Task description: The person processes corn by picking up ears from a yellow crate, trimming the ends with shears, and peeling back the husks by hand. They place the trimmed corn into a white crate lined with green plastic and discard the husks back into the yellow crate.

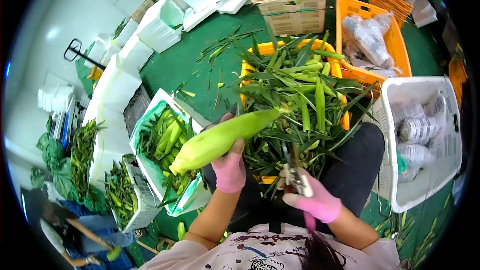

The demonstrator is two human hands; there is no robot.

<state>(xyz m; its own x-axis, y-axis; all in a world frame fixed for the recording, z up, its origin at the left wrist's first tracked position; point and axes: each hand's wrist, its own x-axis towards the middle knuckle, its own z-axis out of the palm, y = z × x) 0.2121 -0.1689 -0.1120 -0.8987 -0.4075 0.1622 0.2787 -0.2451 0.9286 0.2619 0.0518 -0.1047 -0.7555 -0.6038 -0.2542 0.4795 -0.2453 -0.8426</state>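
Left hand (230, 167), in a pink glove with bare fingertips, has a long green husk-on ear of corn (225, 137); thumb on the near side, fingers pinching around its middle. Ear is raised off everything, tilted: pale blunt end to lower left, tapered silk end over the yellow-orange plastic crate (245, 72) heaped with green leaves and husks (280, 82). Right hand (317, 202), also pink-gloved, has fingers closed around white-handled metal clippers (302, 185); blades point up at the heap, apart from the ear, too blurred to tell if they're parted. Crate sits on the green floor (190, 67) just beyond the seated person's knees. Left of it: white foam box (197, 118), green plastic liner, green ears inside. Right: white plastic crate (430, 182) with clear-wrapped bundles (419, 130). Behind: orange plastic crate (402, 62) with more wrapped bundles, and beige plastic crate (295, 20) with some green ears. Lower left, well apart: co-worker (65, 235) holding a green ear (114, 254).
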